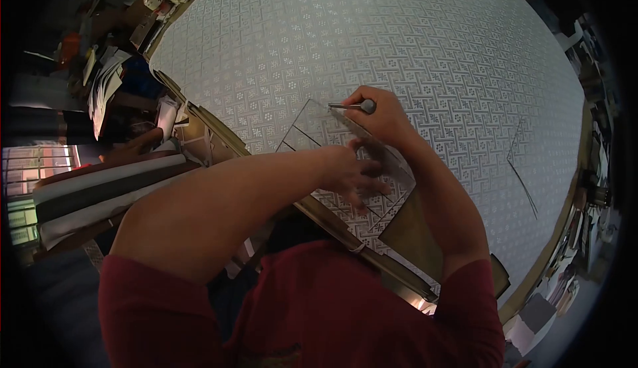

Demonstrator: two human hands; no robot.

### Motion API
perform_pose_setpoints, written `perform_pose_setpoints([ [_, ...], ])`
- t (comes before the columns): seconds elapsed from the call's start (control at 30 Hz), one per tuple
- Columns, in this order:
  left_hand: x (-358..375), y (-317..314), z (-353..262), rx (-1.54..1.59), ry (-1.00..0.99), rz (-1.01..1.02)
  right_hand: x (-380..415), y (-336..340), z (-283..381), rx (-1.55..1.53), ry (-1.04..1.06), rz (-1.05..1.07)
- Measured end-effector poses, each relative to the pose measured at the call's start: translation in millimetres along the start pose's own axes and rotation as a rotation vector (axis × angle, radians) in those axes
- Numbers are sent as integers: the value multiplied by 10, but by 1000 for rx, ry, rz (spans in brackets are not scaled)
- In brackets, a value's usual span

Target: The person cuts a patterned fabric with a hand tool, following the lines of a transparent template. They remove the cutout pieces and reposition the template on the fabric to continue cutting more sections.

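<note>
Pale patterned fabric (438,69) covers the table, with dark lines drawn on it near the front edge. My right hand (382,115) is closed on a slim pen-like tool (352,106), whose thin end points left near the corner of the drawn shape. A clear, curved-looking ruler (399,169) lies slantwise below my right hand. My left hand (355,175) is beside the ruler with its fingers spread, palm down, slightly blurred; part of the ruler is hidden by it.
Rolls of cloth (113,192) lie at the left, below a stack of papers (106,89). The table's wooden edge (332,225) runs diagonally in front of my body. More drawn lines (522,185) mark the fabric at the right. Cluttered items line the far right side.
</note>
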State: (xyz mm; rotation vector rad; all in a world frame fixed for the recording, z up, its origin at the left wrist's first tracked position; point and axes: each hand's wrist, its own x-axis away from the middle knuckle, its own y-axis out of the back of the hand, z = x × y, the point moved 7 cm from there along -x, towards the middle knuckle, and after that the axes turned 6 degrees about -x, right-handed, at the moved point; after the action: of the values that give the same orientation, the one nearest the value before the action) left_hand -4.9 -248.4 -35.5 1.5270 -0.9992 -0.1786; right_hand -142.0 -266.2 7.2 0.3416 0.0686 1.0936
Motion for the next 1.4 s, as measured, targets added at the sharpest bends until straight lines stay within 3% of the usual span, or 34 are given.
perform_pose_setpoints([
  [0.07,34,-41,-40,-159,-105,-289,-211,64,-51,-8,72,100],
  [0.1,39,55,-41,-151,-93,-286,-334,58,-51,-21,145,187],
  [0.13,27,135,-45,-66,-72,-114,-462,106,-39,-28,146,202],
  [0.17,35,119,-36,21,-51,58,-566,86,40,-48,141,349],
  [0.3,6,30,-59,104,3,66,-897,-22,163,80,126,704],
  [0.4,2,-16,-35,107,28,116,-1007,-67,136,52,29,792],
  [0.47,95,63,-157,-279,-180,103,-1049,-129,76,16,41,817],
  [0.53,99,66,-170,-262,-193,141,-1057,-146,55,-11,54,831],
  [0.73,164,245,-160,-293,-222,204,-876,-16,28,-65,95,736],
  [0.8,172,251,-175,-331,-220,182,-728,135,163,-250,182,542],
  [1.0,92,214,-169,-175,-173,79,-308,21,137,-8,198,200],
  [1.07,96,246,-144,-68,-142,236,-234,-25,127,14,165,143],
  [1.2,127,255,-130,-60,-150,177,-81,-83,164,39,122,-35],
  [1.3,90,167,-140,20,-129,194,-8,-126,240,155,26,-44],
  [1.4,12,29,-23,167,76,30,0,-175,158,112,49,-86],
])
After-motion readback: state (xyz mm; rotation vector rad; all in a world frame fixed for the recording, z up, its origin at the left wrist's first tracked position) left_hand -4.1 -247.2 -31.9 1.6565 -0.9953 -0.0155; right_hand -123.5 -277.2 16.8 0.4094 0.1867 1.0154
